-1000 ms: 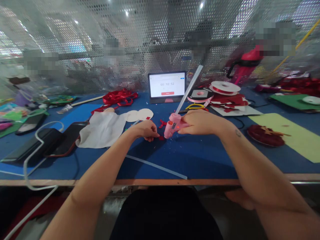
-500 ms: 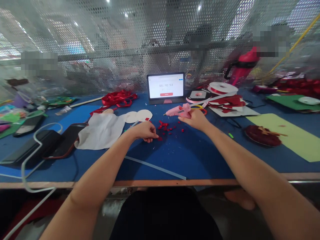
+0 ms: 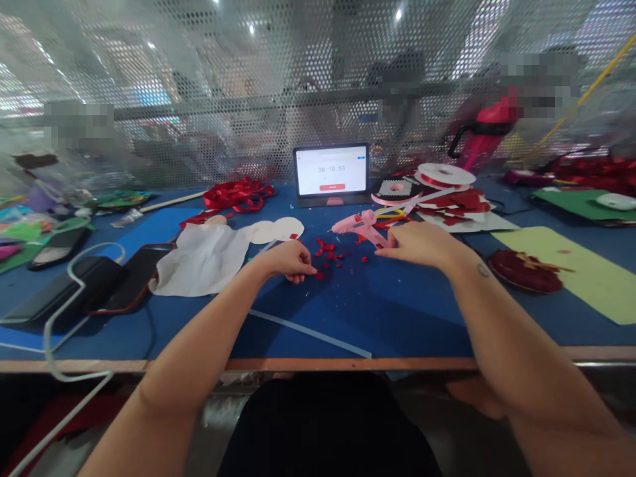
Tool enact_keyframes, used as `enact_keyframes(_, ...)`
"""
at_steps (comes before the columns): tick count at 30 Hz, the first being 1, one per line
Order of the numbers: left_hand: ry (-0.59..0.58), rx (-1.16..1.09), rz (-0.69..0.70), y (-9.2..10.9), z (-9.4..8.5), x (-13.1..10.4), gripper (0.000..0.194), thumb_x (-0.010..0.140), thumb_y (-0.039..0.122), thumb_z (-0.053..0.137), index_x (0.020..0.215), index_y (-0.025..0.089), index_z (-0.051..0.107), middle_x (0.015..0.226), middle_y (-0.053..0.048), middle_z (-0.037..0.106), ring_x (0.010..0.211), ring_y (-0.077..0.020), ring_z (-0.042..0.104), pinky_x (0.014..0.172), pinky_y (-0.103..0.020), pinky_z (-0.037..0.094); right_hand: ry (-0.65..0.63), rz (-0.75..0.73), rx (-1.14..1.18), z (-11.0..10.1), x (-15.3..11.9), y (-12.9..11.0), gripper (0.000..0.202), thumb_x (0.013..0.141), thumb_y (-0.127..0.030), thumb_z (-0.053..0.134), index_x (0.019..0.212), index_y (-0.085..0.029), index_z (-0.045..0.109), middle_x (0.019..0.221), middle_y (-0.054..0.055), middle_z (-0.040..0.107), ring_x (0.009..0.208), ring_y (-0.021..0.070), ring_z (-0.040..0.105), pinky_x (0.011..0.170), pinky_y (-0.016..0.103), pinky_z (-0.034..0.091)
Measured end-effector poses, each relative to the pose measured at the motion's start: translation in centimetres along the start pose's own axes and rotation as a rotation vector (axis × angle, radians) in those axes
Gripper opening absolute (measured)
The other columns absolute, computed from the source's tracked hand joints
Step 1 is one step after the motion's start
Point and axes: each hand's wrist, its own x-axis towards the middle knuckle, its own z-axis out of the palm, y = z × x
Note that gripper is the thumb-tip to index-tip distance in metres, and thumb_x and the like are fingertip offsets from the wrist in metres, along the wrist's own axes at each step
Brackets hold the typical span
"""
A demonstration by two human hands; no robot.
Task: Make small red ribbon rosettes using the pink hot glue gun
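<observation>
My left hand [image 3: 294, 260] is closed in a pinch over the middle of the table, with a small dark red piece [image 3: 319, 275] at its fingertips. To the right, a pink glue gun [image 3: 358, 224] stands with its nozzle pointing left and a long clear glue stick [image 3: 420, 201] out of its back. The fingers of my right hand [image 3: 410, 244] are closed on the lower end of its handle. Between my hands lie several small red scraps [image 3: 326, 249]. Just behind my left hand are white round cutouts [image 3: 278, 230], one bearing a red square.
A tablet [image 3: 332, 171] showing a timer stands at the back. Ribbon spools [image 3: 444, 175] and red scraps sit right of it. White cloth [image 3: 203, 258], a phone [image 3: 133, 278] and a white cable [image 3: 50, 324] lie left. Another glue stick [image 3: 311, 333] lies near the front edge.
My right hand has shifted from the glue gun's upper handle down to its lower end, and the wrist has turned. The gun has tilted slightly. My left hand has barely moved.
</observation>
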Motion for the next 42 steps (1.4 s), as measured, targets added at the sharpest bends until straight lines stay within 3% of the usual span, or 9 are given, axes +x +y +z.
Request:
enact_keyframes(2, 0.0, 0.003, -0.011, 0.1, 0.0, 0.0, 0.022, 0.069, 0.031, 0.062, 0.058, 0.015, 0.053, 0.05, 0.0, 0.059, 0.043, -0.0099, 0.054, 0.045, -0.021, 0.042, -0.025, -0.187, 0.066, -0.3, -0.3, -1.7, 0.03, 0.078, -0.044, 0.053, 0.066, -0.018, 0.06, 0.062, 0.002, 0.06, 0.052, 0.0124, 0.049, 0.049, 0.025, 0.027)
enact_keyframes(7, 0.006, 0.023, -0.007, 0.2, 0.1, -0.1, 0.018, 0.07, 0.029, 0.059, 0.061, 0.015, 0.054, 0.048, 0.001, 0.058, 0.044, -0.0108, 0.054, 0.044, -0.02, 0.042, 0.135, -0.508, 0.186, 1.7, 0.2, -7.0, 0.018, 0.081, -0.034, 0.055, 0.089, -0.021, 0.064, 0.077, 0.001, 0.066, 0.068, 0.013, 0.056, 0.055, 0.023, 0.027)
enact_keyframes(10, 0.001, 0.03, -0.002, 0.2, 0.0, 0.0, 0.016, 0.071, 0.028, 0.058, 0.063, 0.015, 0.055, 0.049, 0.001, 0.058, 0.045, -0.011, 0.055, 0.045, -0.02, 0.042, 0.16, -0.522, 0.125, 2.9, 0.5, -8.3, 0.016, 0.083, -0.03, 0.053, 0.089, -0.02, 0.064, 0.085, 0.003, 0.068, 0.077, 0.0156, 0.06, 0.056, 0.024, 0.028)
enact_keyframes(15, -0.001, 0.022, 0.006, 0.1, 0.0, 0.1, 0.017, 0.07, 0.029, 0.059, 0.062, 0.015, 0.054, 0.047, 0.001, 0.058, 0.044, -0.0107, 0.054, 0.045, -0.02, 0.042, 0.182, -0.5, 0.071, 3.4, 0.6, -8.2, 0.018, 0.085, -0.029, 0.049, 0.089, -0.019, 0.064, 0.084, 0.004, 0.069, 0.079, 0.0169, 0.061, 0.057, 0.025, 0.028)
enact_keyframes(28, -0.006, -0.041, 0.057, -0.4, -0.5, 0.0, 0.022, 0.07, 0.034, 0.062, 0.065, 0.014, 0.055, 0.05, 0.0, 0.059, 0.047, -0.0104, 0.057, 0.047, -0.02, 0.044, 0.301, -0.599, -0.137, 3.6, 0.7, -8.0, 0.028, 0.091, -0.021, 0.035, 0.086, -0.014, 0.062, 0.069, 0.009, 0.065, 0.062, 0.0148, 0.056, 0.049, 0.027, 0.018)
enact_keyframes(34, 0.306, -0.178, 0.32, 0.6, -0.4, -0.4, 0.022, 0.071, 0.034, 0.063, 0.082, 0.016, 0.056, 0.065, 0.0, 0.062, 0.056, -0.0109, 0.06, 0.053, -0.021, 0.048, 0.487, -0.462, -0.132, 2.0, 0.3, -6.0, 0.035, 0.093, -0.026, 0.032, 0.085, -0.017, 0.065, 0.071, 0.006, 0.066, 0.065, 0.0141, 0.054, 0.054, 0.027, 0.021)
enact_keyframes(38, 0.573, -0.033, 0.415, 1.6, 0.9, -0.8, 0.021, 0.072, 0.033, 0.062, 0.084, 0.016, 0.059, 0.074, -0.001, 0.065, 0.064, -0.0097, 0.06, 0.063, -0.02, 0.048, 0.533, -0.39, -0.127, 1.1, 0.0, -5.2, 0.038, 0.093, -0.032, 0.031, 0.084, -0.017, 0.065, 0.07, 0.006, 0.066, 0.063, 0.0141, 0.052, 0.053, 0.028, 0.02)
enact_keyframes(42, 0.64, 0.103, 0.45, 1.9, 1.7, -1.1, 0.02, 0.078, 0.034, 0.056, 0.086, 0.017, 0.063, 0.079, -0.003, 0.066, 0.068, -0.0098, 0.061, 0.067, -0.019, 0.046, 0.544, -0.429, -0.138, 1.0, -0.1, -5.2, 0.036, 0.093, -0.028, 0.031, 0.086, -0.018, 0.064, 0.069, 0.005, 0.065, 0.063, 0.0141, 0.051, 0.054, 0.028, 0.02)
